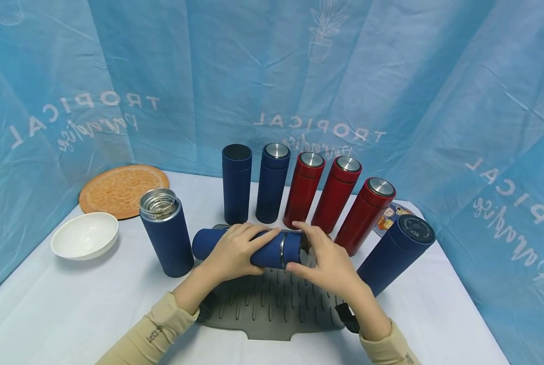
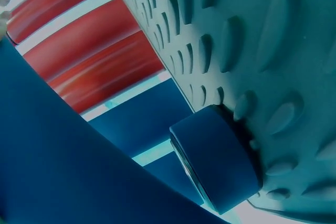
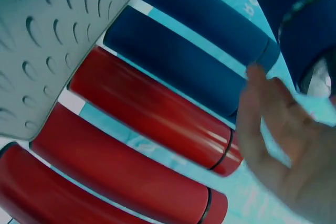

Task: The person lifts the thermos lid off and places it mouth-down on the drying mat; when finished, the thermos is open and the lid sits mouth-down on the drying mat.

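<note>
The dark-blue, metal-banded cylindrical flask [image 1: 270,255], sideways over the grey ridged mat [image 1: 272,304], looks stiff, weighty — best gripped mid-body, as the left hand [image 1: 235,252] does — the right hand [image 1: 328,258] spread around its end.

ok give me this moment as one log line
left hand: grips blue bottle sideways above grey mat | right hand: at bottle's banded end, contact unclear | lidless bottle: upright, left of hands
</note>
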A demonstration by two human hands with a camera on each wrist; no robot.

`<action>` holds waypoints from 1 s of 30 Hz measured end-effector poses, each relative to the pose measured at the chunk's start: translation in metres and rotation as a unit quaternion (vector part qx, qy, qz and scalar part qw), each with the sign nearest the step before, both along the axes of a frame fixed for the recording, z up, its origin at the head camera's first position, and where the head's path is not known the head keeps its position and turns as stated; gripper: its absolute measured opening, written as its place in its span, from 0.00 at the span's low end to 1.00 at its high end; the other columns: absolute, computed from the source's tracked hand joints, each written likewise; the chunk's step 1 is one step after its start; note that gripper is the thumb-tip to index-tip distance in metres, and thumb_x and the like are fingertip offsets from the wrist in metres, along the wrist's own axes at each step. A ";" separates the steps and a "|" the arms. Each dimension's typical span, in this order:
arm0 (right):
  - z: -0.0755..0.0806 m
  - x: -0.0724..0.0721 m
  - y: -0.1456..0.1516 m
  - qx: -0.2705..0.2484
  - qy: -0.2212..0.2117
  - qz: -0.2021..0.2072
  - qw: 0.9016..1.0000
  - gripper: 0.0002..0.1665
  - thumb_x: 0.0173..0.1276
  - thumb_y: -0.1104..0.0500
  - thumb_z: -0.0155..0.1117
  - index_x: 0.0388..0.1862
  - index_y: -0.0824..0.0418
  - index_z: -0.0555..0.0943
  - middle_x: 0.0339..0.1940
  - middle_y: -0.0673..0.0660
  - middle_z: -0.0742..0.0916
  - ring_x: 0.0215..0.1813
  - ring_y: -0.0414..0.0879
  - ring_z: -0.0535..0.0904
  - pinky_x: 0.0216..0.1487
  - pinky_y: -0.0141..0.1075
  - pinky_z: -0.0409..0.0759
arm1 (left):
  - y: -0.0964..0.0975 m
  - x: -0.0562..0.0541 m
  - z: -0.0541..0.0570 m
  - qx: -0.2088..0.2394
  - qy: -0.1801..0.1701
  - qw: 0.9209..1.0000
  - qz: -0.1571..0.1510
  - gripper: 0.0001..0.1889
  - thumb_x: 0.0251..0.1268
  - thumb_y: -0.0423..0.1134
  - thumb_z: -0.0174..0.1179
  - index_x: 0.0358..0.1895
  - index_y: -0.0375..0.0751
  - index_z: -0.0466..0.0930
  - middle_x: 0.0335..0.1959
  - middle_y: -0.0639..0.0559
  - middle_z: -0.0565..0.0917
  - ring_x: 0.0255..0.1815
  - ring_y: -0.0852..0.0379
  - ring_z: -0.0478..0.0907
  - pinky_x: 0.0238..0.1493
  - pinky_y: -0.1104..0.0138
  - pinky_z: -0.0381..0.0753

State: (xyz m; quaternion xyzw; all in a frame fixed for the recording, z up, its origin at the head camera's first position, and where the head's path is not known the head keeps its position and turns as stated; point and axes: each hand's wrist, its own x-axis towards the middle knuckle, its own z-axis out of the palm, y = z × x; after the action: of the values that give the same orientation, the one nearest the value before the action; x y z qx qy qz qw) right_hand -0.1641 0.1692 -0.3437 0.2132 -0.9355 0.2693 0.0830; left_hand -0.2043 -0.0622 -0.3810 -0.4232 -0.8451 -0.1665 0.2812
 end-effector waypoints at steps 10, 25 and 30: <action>0.005 -0.005 -0.010 -0.005 -0.043 -0.107 0.993 0.30 0.59 0.34 0.57 0.51 0.54 0.69 0.17 0.48 0.75 0.18 0.41 0.70 0.22 0.33 0.69 | 0.000 -0.001 -0.002 -0.004 0.003 1.000 0.002 0.46 0.26 0.50 0.79 0.61 0.47 0.72 0.51 0.47 0.78 0.48 0.47 0.76 0.49 0.52 0.76; 0.005 -0.002 -0.007 -0.006 -0.031 -0.043 0.999 0.42 0.52 0.37 0.66 0.64 0.44 0.62 0.37 0.48 0.77 0.33 0.41 0.73 0.26 0.32 0.71 | -0.004 -0.002 0.001 0.007 0.008 1.000 0.013 0.46 0.25 0.50 0.79 0.60 0.46 0.73 0.50 0.47 0.79 0.46 0.48 0.76 0.48 0.53 0.76; 0.005 -0.001 -0.002 -0.013 -0.030 0.009 0.999 0.44 0.51 0.43 0.69 0.66 0.40 0.60 0.48 0.48 0.74 0.39 0.42 0.73 0.32 0.33 0.75 | -0.005 -0.003 0.000 0.004 0.011 1.000 0.011 0.46 0.25 0.51 0.79 0.60 0.47 0.72 0.49 0.47 0.79 0.46 0.48 0.76 0.48 0.53 0.76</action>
State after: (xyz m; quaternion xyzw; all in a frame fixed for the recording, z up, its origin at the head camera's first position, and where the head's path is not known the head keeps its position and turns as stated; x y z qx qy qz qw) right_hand -0.1655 0.1670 -0.3389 0.2123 -0.9320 0.2885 0.0549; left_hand -0.2071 -0.0671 -0.3814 -0.4142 -0.8459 -0.1624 0.2942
